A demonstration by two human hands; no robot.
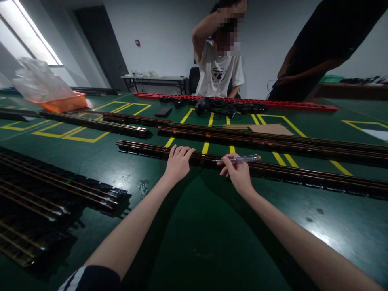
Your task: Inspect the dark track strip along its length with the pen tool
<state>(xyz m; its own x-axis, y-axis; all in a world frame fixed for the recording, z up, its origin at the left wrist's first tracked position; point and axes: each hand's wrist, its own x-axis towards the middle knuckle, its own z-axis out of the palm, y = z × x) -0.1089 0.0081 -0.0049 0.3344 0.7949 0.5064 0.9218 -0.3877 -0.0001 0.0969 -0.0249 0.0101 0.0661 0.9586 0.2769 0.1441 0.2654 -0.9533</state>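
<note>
At left, black rails [87, 186] lie on the green table [194, 250]; whether they are finished cannot be seen. The middle rail [138, 149] lies crosswise, its completed portion also unclear. The left hand [178, 165] rests on it, palm down; whether it grips, I cannot tell. Apart from it, the right hand [240, 176] pinches a screwdriver [250, 158], its tip pointing left, over the rail.

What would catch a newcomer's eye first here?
At the back, a bright red slotted bar crosses the green table; an orange plastic basket stands at left. Nearer, the left hand rests on a long black, copper-striped rail; the right hand holds a clear-handled tool.
</note>
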